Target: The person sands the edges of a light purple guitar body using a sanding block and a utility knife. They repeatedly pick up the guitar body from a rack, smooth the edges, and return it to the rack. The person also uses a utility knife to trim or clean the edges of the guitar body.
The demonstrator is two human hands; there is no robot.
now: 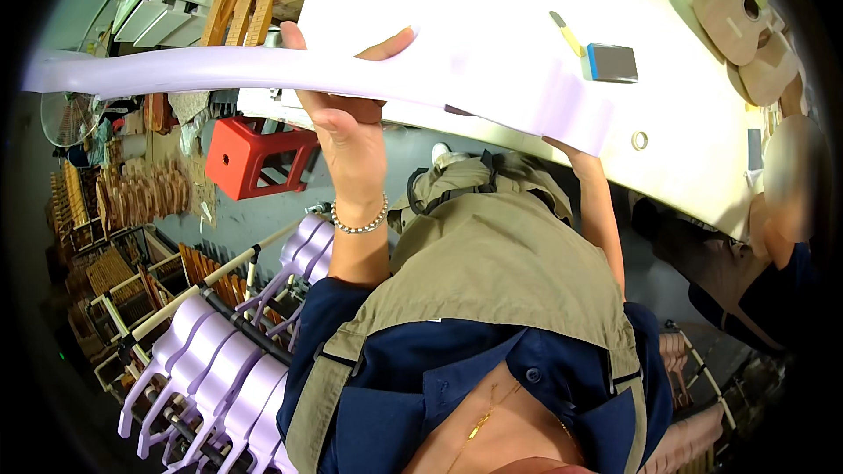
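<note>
A long glossy lavender guitar [237,68], seen nearly edge-on, lies across my view over the near edge of the workbench [421,0]. Its slim neck reaches out to the left and its wider body is at the right. My left hand [351,123], with a beaded bracelet at the wrist, supports it near the middle. The thumb is on the near side and the fingers come up beyond the far side. My right hand [571,156] grips the body's lower edge at the right end, its fingers mostly hidden behind it.
On the bench lie a sanding block [612,62], a yellow cutter [567,33] and a tape roll [640,140]. A red stool [255,158] stands beneath at left. Lavender guitar parts [219,369] hang on a rack at lower left. Another person [746,272] is at the right.
</note>
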